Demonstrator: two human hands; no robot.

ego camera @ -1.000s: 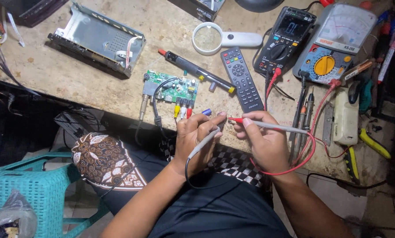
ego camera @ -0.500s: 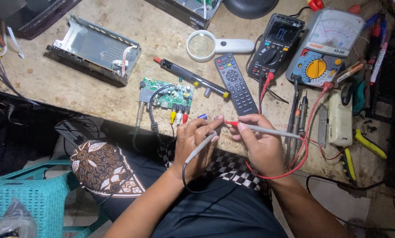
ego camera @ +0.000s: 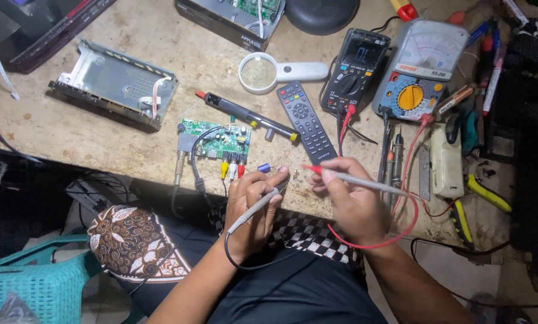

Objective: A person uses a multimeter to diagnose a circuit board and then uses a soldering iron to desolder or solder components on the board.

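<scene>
Here, two slim grey test probes meet at the front edge of the worktop (ego camera: 131,144). The left hand (ego camera: 254,207) is closed around the black-wired probe (ego camera: 254,208), which runs slantwise up through the fist. The right hand (ego camera: 353,201) pinches the red-tipped probe (ego camera: 356,179) like a pen, its red lead (ego camera: 395,231) looping below the wrist. The two tips lie near each other; whether they touch is hard to tell at this size.

Since half a second ago both hands have kept their grips and stayed close together, with the red tip pointing left as before; only the view has shifted slightly.

Just behind the hands lies a black remote control (ego camera: 306,122), and to its left a small green circuit board (ego camera: 216,139) with yellow, white and red plugs at its near edge. A pen-shaped tool (ego camera: 248,115) lies slantwise between them, with a magnifying glass (ego camera: 269,72) behind it. A digital multimeter (ego camera: 354,71) and an analogue meter (ego camera: 419,69) stand to the right. Far left sits an open metal casing (ego camera: 110,84), holding little but a ribbon cable. A teal plastic basket (ego camera: 32,288) with something in clear plastic stands on the floor.
</scene>
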